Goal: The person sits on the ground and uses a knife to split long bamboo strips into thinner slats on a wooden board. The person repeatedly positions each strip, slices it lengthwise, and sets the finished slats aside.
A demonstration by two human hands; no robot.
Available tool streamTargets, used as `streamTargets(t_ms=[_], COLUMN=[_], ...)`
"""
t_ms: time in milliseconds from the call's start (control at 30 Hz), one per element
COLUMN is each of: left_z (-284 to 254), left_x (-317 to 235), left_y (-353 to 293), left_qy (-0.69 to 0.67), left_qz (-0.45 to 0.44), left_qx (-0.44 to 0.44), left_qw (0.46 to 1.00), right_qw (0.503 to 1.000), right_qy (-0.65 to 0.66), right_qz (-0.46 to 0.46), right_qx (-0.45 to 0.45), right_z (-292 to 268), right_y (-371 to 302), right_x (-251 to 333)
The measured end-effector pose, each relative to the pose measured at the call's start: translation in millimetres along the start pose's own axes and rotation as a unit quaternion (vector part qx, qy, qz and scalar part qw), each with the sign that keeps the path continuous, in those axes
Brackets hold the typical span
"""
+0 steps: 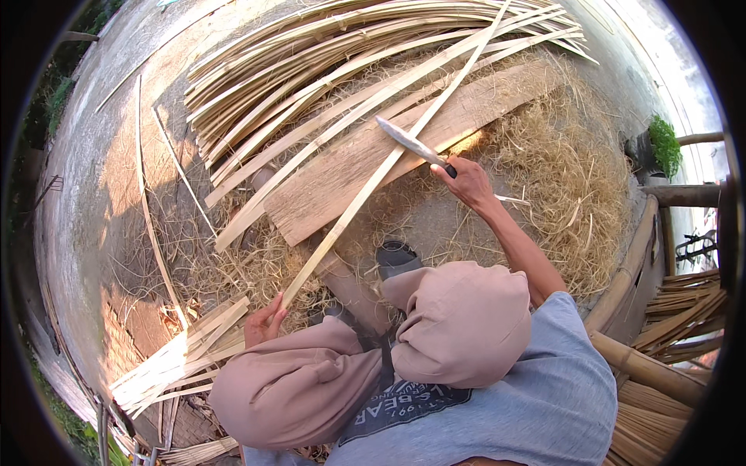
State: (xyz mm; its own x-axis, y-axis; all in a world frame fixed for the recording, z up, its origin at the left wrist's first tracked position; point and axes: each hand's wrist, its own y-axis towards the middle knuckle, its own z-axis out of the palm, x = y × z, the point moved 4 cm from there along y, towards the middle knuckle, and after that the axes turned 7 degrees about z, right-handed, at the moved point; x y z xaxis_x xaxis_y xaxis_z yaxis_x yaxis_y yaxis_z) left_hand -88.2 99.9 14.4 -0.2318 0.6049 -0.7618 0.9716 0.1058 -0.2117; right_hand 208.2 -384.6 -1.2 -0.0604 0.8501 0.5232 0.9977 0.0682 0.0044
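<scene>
My left hand (264, 320), low and left of centre, is closed round the near end of a long pale bamboo strip (350, 211). The strip slants up and to the right, over a wide flat wooden board (326, 189). A knife (410, 141) with a long metal blade and a dark handle is gripped in my right hand (464, 181). Its blade points up and left and crosses the strip above the board; I cannot tell whether it touches. Part of the knife's handle is hidden in my fingers.
A large stack of bamboo strips (311, 74) lies beyond the board. Curly shavings (571, 194) are heaped on the right. Another pile of strips (183, 361) lies at the lower left, near my knee. Bamboo poles (649, 365) form a frame at the right edge.
</scene>
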Motion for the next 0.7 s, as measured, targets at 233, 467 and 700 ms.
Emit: streamTargets(t_ms=[233, 467, 700], left_z=[-59.2, 14.2, 2.2], left_x=[-2.1, -11.4, 14.0], left_y=[-36.8, 39.2, 14.5], left_qy=[-0.222, 0.136, -0.048], left_qz=[-0.274, -0.115, -0.182], left_qx=[0.0, 0.017, 0.064], left_qw=[0.936, 0.984, 0.98], right_qw=[0.978, 0.989, 0.988], right_qy=[-0.013, 0.054, 0.002], right_qz=[0.189, -0.077, 0.144], right_qx=[-0.09, 0.11, 0.061], right_z=[-30.5, 73.5, 8.0], right_y=[44.0, -82.9, -7.0], right_x=[-92.8, 86.4, -0.4])
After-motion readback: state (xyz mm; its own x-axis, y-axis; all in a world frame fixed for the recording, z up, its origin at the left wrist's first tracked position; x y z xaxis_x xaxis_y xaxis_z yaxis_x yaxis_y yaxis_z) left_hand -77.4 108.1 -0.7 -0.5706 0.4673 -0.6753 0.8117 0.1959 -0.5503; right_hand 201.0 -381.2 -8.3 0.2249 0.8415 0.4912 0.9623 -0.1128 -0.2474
